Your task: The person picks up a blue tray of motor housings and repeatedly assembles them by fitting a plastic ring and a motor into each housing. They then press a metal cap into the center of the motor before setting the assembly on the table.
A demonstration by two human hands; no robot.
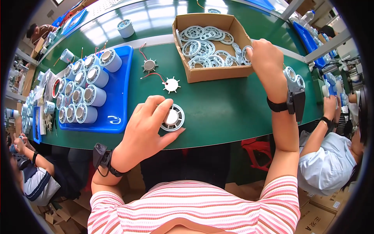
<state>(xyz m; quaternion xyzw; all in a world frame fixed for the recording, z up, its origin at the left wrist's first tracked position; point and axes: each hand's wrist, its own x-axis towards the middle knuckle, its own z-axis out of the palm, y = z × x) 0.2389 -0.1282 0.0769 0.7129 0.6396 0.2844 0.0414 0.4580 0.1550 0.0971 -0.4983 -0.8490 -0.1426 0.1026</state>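
Pink-striped shirt (194,199) lies nearest, this side of the cardboard box (218,73). Left of the box and nearer, the left hand (146,124) holds a spoked wheel (172,117) between thumb and fingers on the glossy green table (222,109); at the box's right wall, the right hand (267,56) pinches a pale ring (244,57). One co-worker (43,179) is far left of the box, another co-worker (327,165) far right.

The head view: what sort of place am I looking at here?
Probably an assembly workshop for small parts: an open cardboard box holds many pale blue rings, a blue tray carries rows of similar cylinders, and other people appear on both sides.
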